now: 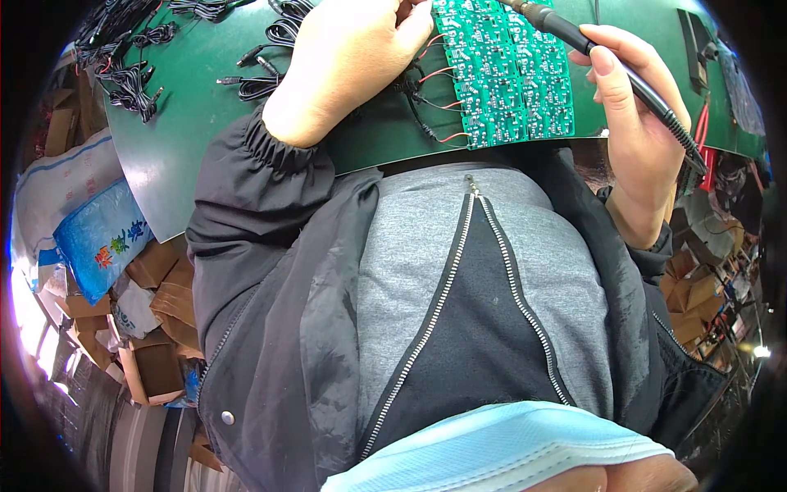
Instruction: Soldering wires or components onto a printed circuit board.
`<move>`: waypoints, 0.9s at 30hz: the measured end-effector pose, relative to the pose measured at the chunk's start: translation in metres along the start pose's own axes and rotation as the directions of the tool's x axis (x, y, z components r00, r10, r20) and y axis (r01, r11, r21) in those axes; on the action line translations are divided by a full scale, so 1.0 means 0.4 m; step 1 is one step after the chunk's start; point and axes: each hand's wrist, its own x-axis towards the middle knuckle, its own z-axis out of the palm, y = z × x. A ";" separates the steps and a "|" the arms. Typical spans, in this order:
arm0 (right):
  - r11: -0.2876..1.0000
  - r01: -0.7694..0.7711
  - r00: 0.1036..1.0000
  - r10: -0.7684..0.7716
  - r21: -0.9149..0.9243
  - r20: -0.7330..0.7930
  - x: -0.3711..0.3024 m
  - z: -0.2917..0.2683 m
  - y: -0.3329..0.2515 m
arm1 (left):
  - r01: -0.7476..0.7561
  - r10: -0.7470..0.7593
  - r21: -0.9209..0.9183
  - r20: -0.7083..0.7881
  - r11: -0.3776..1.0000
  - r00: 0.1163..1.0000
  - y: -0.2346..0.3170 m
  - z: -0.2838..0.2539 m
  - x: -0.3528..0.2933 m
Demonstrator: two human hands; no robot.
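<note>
Green table [197, 90]: PCBs [502, 86] by near edge, prob. for easy reach; R hand [641, 135] grips iron [566, 33] pen-style, prob. for control; L hand [348, 61] part cropped, can't tell hold.

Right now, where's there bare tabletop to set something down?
Bare green tabletop shows between the left cable bundles and the left sleeve; another patch lies between the right hand and the long black object. It's crowded around the circuit boards and left hand.

- left grip [348, 57]: fingers partly cut off, top edge
- soldering iron [564, 30]: tip out of frame, top
- circuit boards [496, 90]: far end cropped; components too small
</note>
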 end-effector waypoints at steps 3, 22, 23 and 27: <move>1.000 -0.002 1.000 0.002 0.003 0.013 -0.002 -0.018 0.001 | 0.068 -0.067 -0.048 0.018 0.997 0.998 0.016 0.003 -0.002; 0.993 0.000 0.994 -0.013 0.122 0.106 -0.016 0.030 0.001 | 0.019 -0.018 -0.025 0.039 0.999 0.999 -0.021 0.003 -0.013; 0.993 0.008 0.994 -0.021 0.114 0.111 -0.027 0.022 0.001 | 0.025 -0.024 -0.029 0.037 0.999 0.999 -0.008 0.010 -0.021; 0.995 0.005 0.992 -0.019 0.103 0.129 -0.041 0.002 -0.006 | 0.021 -0.021 -0.010 0.027 1.000 0.999 0.017 0.008 -0.025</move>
